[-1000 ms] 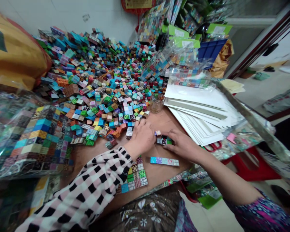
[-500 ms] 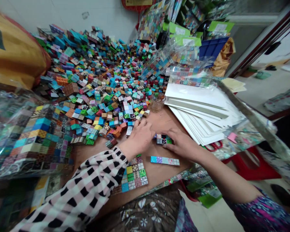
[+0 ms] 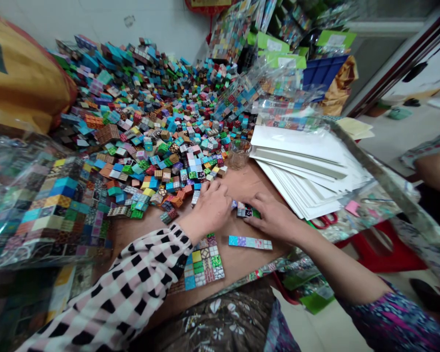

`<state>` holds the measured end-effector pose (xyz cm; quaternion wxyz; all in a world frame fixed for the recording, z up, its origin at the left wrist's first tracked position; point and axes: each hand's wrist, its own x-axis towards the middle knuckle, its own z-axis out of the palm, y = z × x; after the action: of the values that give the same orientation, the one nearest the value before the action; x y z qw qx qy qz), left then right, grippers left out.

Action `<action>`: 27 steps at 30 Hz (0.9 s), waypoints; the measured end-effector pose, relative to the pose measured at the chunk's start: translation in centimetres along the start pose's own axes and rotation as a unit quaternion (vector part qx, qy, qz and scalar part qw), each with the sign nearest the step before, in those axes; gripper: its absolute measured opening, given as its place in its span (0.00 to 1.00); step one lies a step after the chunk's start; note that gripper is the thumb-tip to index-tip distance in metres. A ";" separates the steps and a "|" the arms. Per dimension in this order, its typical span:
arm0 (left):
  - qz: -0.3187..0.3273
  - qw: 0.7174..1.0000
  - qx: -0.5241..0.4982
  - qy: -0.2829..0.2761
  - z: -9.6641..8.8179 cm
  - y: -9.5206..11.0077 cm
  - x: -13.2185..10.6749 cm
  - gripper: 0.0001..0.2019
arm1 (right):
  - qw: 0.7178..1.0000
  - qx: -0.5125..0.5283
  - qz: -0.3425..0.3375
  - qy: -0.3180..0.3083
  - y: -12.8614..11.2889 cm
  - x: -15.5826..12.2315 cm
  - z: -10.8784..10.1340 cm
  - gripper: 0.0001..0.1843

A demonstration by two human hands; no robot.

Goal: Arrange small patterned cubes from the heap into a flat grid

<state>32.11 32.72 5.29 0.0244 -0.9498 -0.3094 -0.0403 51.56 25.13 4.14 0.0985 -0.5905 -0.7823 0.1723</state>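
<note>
Fingers of both hands close in from either side on a short row of little cubes (image 3: 246, 211) lying on the wooden table (image 3: 242, 188), pressing its ends together. The left hand (image 3: 212, 208), in a pink and black checked sleeve (image 3: 132, 288), curls over the near end; the right hand (image 3: 275, 217) lies flat with its fingertips (image 3: 250, 221) against the far end and along the front. The row sits between them, just ahead of the table's bare middle.

Nearer the edge lies a finished strip of cubes (image 3: 250, 242), pale blue, purple and grey, apart from the hands. Beside the checked sleeve is a flat square of joined cubes (image 3: 203, 264), yellow, green and stone-patterned. Behind the hands rises a great heap of loose cubes (image 3: 143, 112), small, hard-edged and printed in turquoise, brown, red and green, spilling right up to the left knuckles. A small clear cup (image 3: 238, 154) stands at the heap's edge. To the right lies a slipping stack of white cards (image 3: 308, 168), with red scissors (image 3: 324, 222) poking out below. Crinkled clear bags of packed cubes (image 3: 40, 210) crowd the left side. A white wall (image 3: 95, 19) stands behind the heap.
</note>
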 end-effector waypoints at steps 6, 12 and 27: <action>-0.012 1.000 -0.007 -0.013 -0.7 0.0 -0.7 0.12 | 1.000 0.000 0.021 0.015 -0.1 0.1 0.2 0.17; -0.006 0.999 -0.016 -0.027 -0.8 -0.1 -1.2 0.11 | 1.000 -0.009 0.013 0.013 0.0 -0.1 0.1 0.17; -0.082 0.996 -0.009 0.020 -1.7 -1.7 -2.7 0.13 | 1.000 0.000 0.006 0.020 -0.1 0.0 0.2 0.19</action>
<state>28.79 32.39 6.73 0.0181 -0.9203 -0.3855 -0.0637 51.37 25.11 4.00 0.1133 -0.5988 -0.7763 0.1612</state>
